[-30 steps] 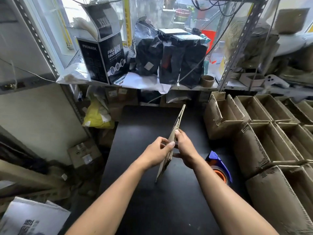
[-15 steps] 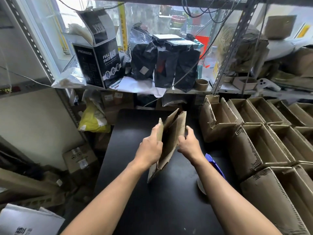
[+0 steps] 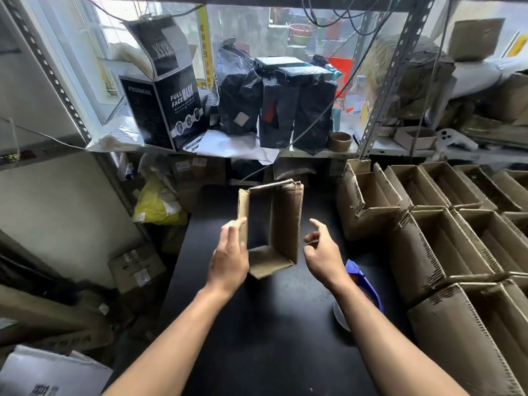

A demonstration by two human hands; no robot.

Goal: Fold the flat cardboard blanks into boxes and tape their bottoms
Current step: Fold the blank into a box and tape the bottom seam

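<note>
Forearms reach from the near edge over a black table (image 3: 271, 338). Just right of the right wrist, a blue tape dispenser (image 3: 361, 284) lies on the tabletop, partly hidden by the arm. The left hand (image 3: 228, 258) grips the left wall of a cardboard blank (image 3: 285, 221) opened into a rectangular sleeve, fingers curled over that wall's edge. The right hand (image 3: 323, 252) hovers just beside the sleeve's right wall, apart from it, fingers spread and loosely bent, holding nothing. The sleeve is held above mid-table; its long axis runs from the near end up and away, and its open face turns toward the camera, interior empty. At right, rows of folded boxes (image 3: 434, 224) stand packed together, open tops up, with nothing visible inside them. Beyond the table, a shelf (image 3: 314, 152) carries a black mask carton (image 3: 163, 110) with its lid flap raised, black bags (image 3: 274, 107) and a cardboard tape core (image 3: 339, 141), backed by a window.
</note>
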